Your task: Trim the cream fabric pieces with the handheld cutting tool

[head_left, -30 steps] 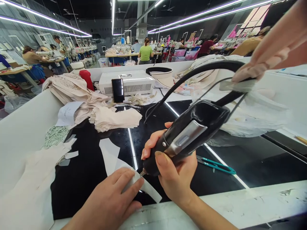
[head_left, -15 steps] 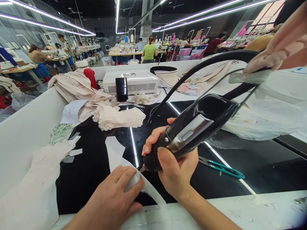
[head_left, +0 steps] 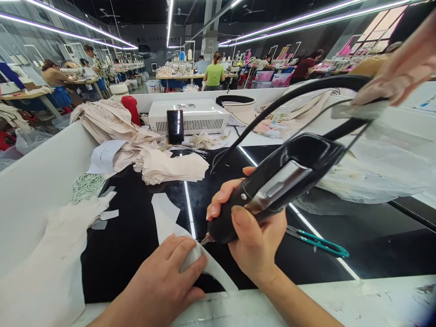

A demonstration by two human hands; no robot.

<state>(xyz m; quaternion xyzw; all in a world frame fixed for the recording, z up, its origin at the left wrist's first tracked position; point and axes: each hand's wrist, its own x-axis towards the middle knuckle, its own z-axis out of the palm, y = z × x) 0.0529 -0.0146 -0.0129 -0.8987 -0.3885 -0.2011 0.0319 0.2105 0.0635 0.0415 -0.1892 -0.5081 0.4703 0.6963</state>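
Observation:
A white curved fabric piece (head_left: 166, 215) lies on the black glossy table top. My left hand (head_left: 166, 272) bears down on it, with a pale fold of the piece between thumb and forefinger. In my right hand (head_left: 254, 240) is a black corded handheld tool (head_left: 272, 184), gripped around its lower body and tilted. Its pointed metal tip (head_left: 206, 239) is at the fabric's edge, just right of my left fingertips; whether it touches cannot be made out. Teal thread snips (head_left: 322, 243) lie to the right of my right hand.
Stacked cream fabric pieces (head_left: 173, 168) lie behind the hands, with more cloth (head_left: 44, 259) at left. A phone (head_left: 175, 127) leans against a white vented box (head_left: 190, 113). The tool's black cable (head_left: 289, 97) arches toward a blurred pinkish shape at upper right. Clear plastic (head_left: 378, 177) lies at right.
The tool and my right hand have shifted slightly to the right. My left hand stays on the fabric piece. The whole view has moved a little.

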